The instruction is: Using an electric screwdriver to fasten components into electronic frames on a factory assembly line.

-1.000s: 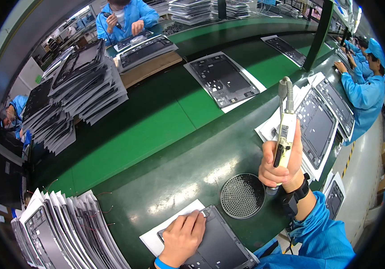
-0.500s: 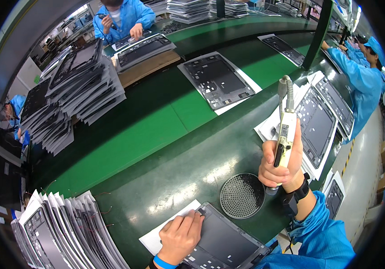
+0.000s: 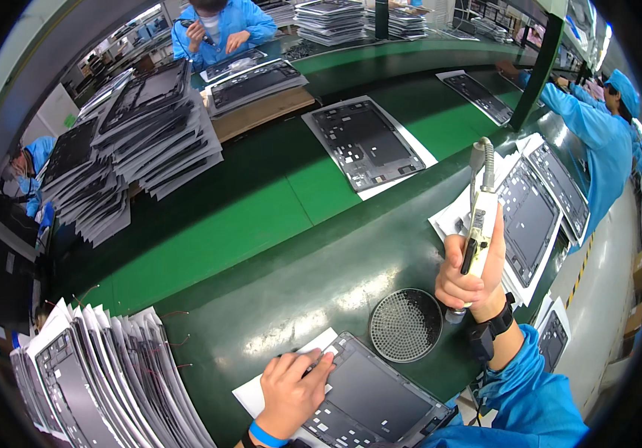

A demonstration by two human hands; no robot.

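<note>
Touching far-left corner of dark panel (image 3: pixel 392 388), lying near on green bench (image 3: pixel 313 295), with left hand (image 3: pixel 289 394); unable to tell if pinching. Gripping corded driver (image 3: pixel 483 216) in right hand (image 3: pixel 478 282), well apart. Worth keeping panel steady, driver tip clear.

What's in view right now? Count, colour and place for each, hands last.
panel: one, dark grey, lower centre
sheet: one, white, under it
tool: one, off-white, right of centre
dish: one, grey, beyond the panel's right side
belt: one, green, across the middle
belt panels: at least two, dark, on the belt
side panels: at least three, dark, right
stacks: several, black and white, lower left, upper left and top
board: one, brown, upper left
bench: one, dark green, foreground
post: one, dark green, upper right
co-workers: at least three, blue clothes, top, left edge and right
left hand: one, blue wristband, at the panel's left side
right hand: one, black wrist strap, wrapped round the tool
</note>
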